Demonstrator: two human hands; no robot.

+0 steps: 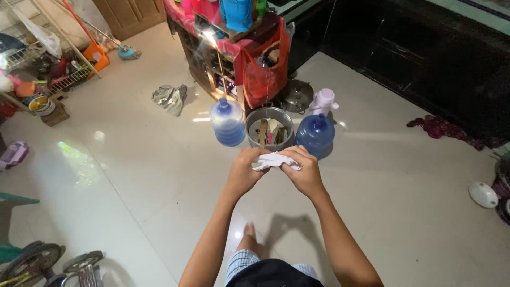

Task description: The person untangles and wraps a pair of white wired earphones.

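Fingers [254, 158] of our left hand [245, 171] and right hand [304, 171] clench a crumpled white cloth [272, 160] between them, held in the air above the tiled floor [149, 175], just before a metal pot [270, 127] flanked by two blue water jugs [228, 122].

Both forearms were bare to above the elbow, with no sleeve, watch or ring showing on the left hand [245, 171] or the right hand [303, 172]. The person wore a dark top and light shorts with fine blue-and-white stripes. One bare foot showed below.
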